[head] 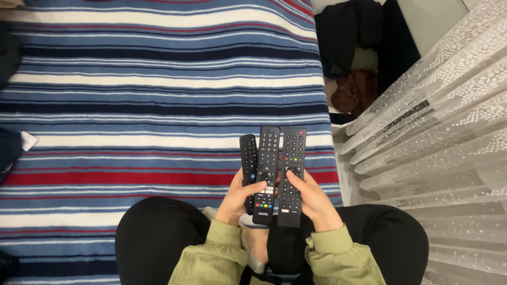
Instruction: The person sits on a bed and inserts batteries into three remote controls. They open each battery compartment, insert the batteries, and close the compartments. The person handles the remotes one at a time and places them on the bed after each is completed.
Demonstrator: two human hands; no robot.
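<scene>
Here, in the head view, the left hand [237, 198] is gripping two black remotes [259, 169], while the right hand [311, 200] is clasping a third remote [291, 174], fanned above the striped blanket [158, 105]. Keeping thumbs pressed firmly would probably be steadying them.

There is one view only, from a camera worn on the person's head. It looks almost straight down, close over the lap, so the green sleeves [227, 253] sit at the bottom edge. Beyond the sleeves the striped blanket [158, 95] fills most of the frame; right of the blanket a lace curtain [443, 148] runs along the side.
</scene>
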